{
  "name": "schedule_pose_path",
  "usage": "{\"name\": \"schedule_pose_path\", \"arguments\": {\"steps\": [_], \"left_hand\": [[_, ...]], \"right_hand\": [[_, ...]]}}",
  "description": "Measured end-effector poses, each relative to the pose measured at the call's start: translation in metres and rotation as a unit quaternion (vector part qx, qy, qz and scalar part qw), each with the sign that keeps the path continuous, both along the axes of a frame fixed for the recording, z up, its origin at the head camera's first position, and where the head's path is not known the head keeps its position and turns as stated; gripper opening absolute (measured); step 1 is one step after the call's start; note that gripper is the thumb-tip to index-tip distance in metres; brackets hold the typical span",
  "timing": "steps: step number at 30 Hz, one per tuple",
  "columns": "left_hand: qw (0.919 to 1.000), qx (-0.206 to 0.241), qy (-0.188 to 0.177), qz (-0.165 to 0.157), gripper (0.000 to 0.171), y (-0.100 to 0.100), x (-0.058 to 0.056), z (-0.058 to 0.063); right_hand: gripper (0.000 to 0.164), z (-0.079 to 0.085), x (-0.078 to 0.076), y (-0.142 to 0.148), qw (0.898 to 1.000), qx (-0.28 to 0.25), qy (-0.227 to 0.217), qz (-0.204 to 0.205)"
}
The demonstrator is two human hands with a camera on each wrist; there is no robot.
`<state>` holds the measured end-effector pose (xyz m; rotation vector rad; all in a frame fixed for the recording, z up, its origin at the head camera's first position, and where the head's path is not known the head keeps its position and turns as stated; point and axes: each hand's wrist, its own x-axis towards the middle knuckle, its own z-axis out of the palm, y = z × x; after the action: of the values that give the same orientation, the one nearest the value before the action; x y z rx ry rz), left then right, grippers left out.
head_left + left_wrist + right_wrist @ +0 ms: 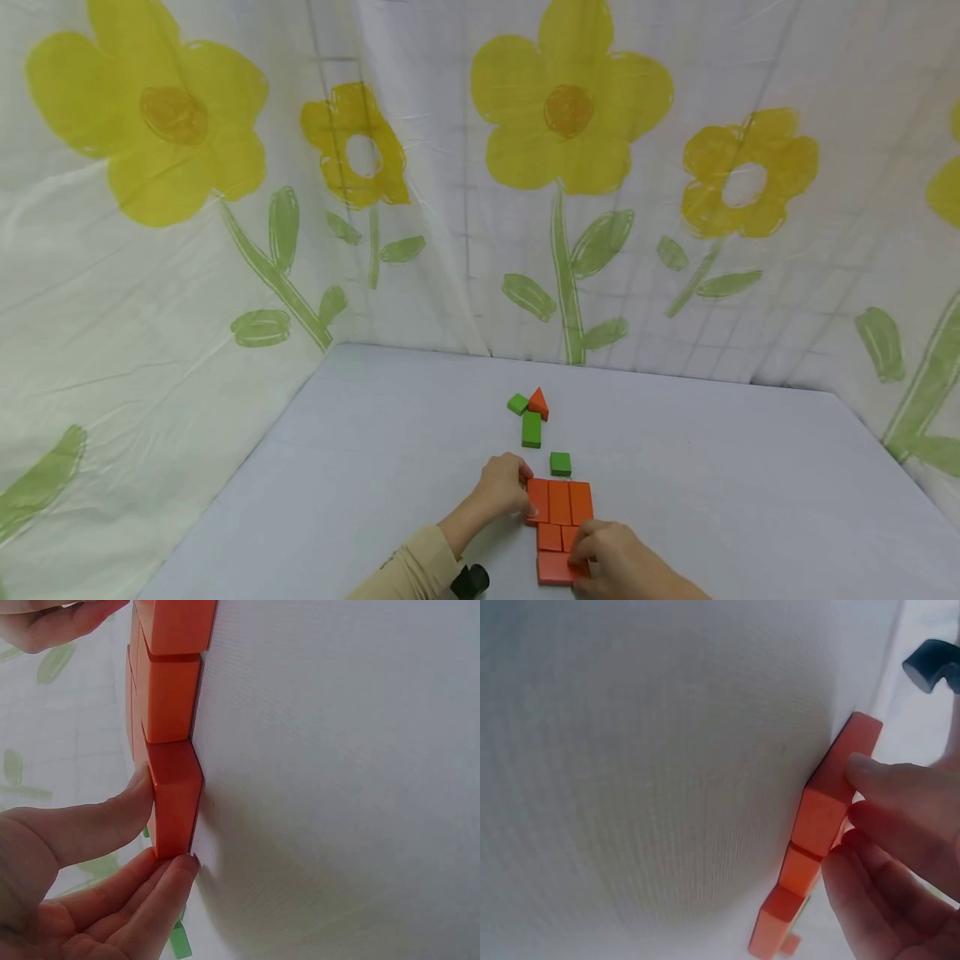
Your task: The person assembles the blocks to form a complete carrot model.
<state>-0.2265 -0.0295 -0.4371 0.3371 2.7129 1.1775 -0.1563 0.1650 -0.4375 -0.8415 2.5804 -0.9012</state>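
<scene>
Orange blocks lie flat and close together on the table. The far row has three long blocks, with two small blocks (550,537) below it and a wide red-orange block (555,569) nearest me. My left hand (504,485) pinches the leftmost long block (537,493), its thumb on the near side and its fingers at the outer face, as the left wrist view shows. At the near right corner, my right hand (618,557) holds the wide block between thumb and fingers. In the right wrist view the thumb presses that block's near face (840,769). The hand partly hides the second small block.
Just beyond the orange blocks lies a green square block (560,463). Farther off are a green rectangular block (531,430), a small green block (517,404) and an orange triangular block (538,402). A black device (472,580) sits by the left wrist. A flower-printed curtain (442,250) hangs behind the table.
</scene>
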Motion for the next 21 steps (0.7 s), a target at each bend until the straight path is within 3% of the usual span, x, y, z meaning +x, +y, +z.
{"name": "schedule_pose_path", "arguments": {"steps": [21], "left_hand": [[0.9999, 0.011, 0.001, -0.001, 0.039, 0.0006, 0.0014, 0.0021]], "right_hand": [[0.011, 0.0015, 0.0037, -0.0050, 0.998, 0.033, 0.048, 0.002]]}}
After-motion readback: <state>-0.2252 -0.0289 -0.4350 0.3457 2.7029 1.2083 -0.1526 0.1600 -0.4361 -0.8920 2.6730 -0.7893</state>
